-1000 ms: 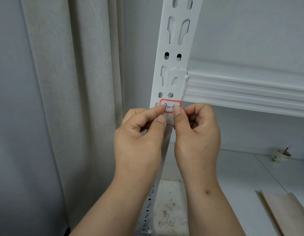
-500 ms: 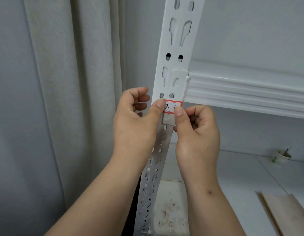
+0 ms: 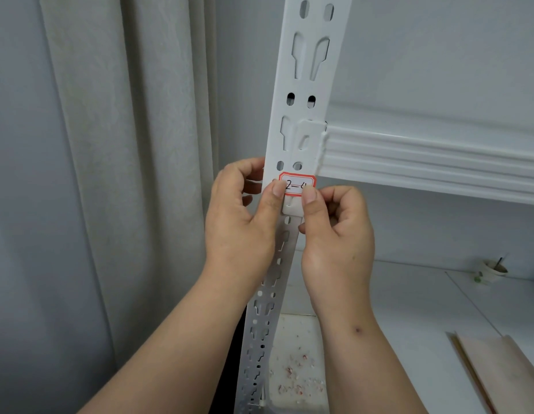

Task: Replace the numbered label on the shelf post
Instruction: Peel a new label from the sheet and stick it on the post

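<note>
In the middle of the frame a red-bordered label (image 3: 297, 184) marked "2-4" sits on the white shelf post (image 3: 307, 85), just below the joint where the shelf beam (image 3: 424, 162) meets it. The left hand (image 3: 241, 222) wraps its fingers round the post's left edge and presses its thumb on the label's left end. The right hand (image 3: 337, 234), fingers curled, presses its thumb on the label's lower right corner.

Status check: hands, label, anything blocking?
Both thumbs pressing label onto shelf post. Left hand wraps the post; right hand curled. Nothing blocking.
</note>
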Demonstrator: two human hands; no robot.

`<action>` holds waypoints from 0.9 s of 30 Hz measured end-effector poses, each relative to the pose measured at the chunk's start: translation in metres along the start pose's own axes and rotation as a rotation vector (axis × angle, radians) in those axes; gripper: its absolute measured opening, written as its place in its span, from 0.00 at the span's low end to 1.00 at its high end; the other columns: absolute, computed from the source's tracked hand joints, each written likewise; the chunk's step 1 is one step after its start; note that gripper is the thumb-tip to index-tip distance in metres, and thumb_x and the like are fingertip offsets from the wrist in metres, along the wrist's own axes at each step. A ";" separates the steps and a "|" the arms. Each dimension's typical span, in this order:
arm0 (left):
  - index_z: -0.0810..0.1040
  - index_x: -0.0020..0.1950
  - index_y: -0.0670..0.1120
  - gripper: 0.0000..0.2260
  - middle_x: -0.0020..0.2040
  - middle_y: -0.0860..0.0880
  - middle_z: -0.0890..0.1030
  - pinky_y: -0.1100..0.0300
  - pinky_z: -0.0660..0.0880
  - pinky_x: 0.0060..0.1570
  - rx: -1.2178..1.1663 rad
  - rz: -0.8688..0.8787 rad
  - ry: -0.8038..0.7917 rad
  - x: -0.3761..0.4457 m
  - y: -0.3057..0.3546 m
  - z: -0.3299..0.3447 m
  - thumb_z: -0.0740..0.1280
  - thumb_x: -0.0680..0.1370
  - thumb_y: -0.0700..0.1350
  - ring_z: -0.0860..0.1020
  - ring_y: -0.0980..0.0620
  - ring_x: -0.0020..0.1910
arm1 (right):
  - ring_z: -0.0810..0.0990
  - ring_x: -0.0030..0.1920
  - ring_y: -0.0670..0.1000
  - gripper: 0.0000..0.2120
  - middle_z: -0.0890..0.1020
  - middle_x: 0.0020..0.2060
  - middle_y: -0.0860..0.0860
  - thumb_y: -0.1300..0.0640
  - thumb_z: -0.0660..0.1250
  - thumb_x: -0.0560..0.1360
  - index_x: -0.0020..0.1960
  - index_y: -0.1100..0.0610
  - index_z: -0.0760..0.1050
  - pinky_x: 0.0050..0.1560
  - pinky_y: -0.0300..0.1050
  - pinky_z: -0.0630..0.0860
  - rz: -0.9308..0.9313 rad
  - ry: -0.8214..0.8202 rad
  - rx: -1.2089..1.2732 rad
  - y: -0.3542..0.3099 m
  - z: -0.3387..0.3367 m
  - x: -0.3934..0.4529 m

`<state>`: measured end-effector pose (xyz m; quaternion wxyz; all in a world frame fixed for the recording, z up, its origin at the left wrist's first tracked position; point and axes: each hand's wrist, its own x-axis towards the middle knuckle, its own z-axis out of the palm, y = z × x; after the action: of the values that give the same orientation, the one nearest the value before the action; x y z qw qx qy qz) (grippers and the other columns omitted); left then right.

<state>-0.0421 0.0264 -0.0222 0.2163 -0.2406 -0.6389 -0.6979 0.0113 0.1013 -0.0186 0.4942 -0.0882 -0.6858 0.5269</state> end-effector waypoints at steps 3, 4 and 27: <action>0.73 0.57 0.60 0.10 0.56 0.54 0.80 0.46 0.75 0.58 -0.004 0.012 -0.029 -0.002 0.000 -0.001 0.65 0.77 0.50 0.79 0.52 0.56 | 0.79 0.38 0.50 0.07 0.79 0.37 0.46 0.51 0.65 0.78 0.42 0.49 0.71 0.39 0.37 0.73 -0.001 0.000 -0.005 0.002 0.001 -0.001; 0.72 0.57 0.61 0.11 0.56 0.54 0.80 0.47 0.75 0.59 -0.004 0.015 -0.037 -0.003 0.000 -0.001 0.65 0.77 0.49 0.78 0.52 0.56 | 0.79 0.39 0.51 0.07 0.79 0.38 0.46 0.51 0.65 0.78 0.42 0.49 0.71 0.40 0.39 0.74 -0.006 0.000 -0.008 0.002 0.001 -0.001; 0.75 0.50 0.57 0.02 0.51 0.55 0.82 0.70 0.74 0.44 -0.042 -0.082 0.025 -0.006 0.014 0.003 0.66 0.79 0.50 0.79 0.61 0.46 | 0.77 0.34 0.46 0.11 0.78 0.33 0.46 0.46 0.63 0.78 0.42 0.52 0.72 0.35 0.34 0.72 0.066 -0.016 0.007 -0.002 -0.002 0.001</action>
<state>-0.0281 0.0281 -0.0145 0.1906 -0.2099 -0.6306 -0.7225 0.0127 0.1027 -0.0166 0.4714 -0.1050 -0.6844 0.5462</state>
